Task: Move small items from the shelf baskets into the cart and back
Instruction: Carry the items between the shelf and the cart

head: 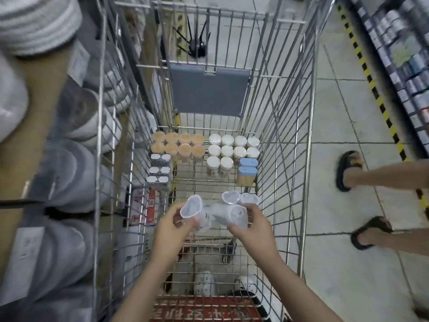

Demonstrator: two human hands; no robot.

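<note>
Over the cart (308,159), 1 clear heart-shaped container (192,210) gripped in the left hand (171,225), another (234,217) in the right hand (251,225).

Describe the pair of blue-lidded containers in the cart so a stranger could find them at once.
Start at the wire cart and look down at its floor. By its right wall, just below the block of white-lidded jars, stand the two blue-lidded containers. They alone have flat, rounded-oblong blue lids over pale wooden sticks; every neighbouring lid is round.

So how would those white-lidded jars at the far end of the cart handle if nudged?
The white-lidded jars stand upright, tall and narrow, so probably tippy. Packed together, neighbours likely steady them. Round bodies on the wire cart floor might roll once down.
</note>
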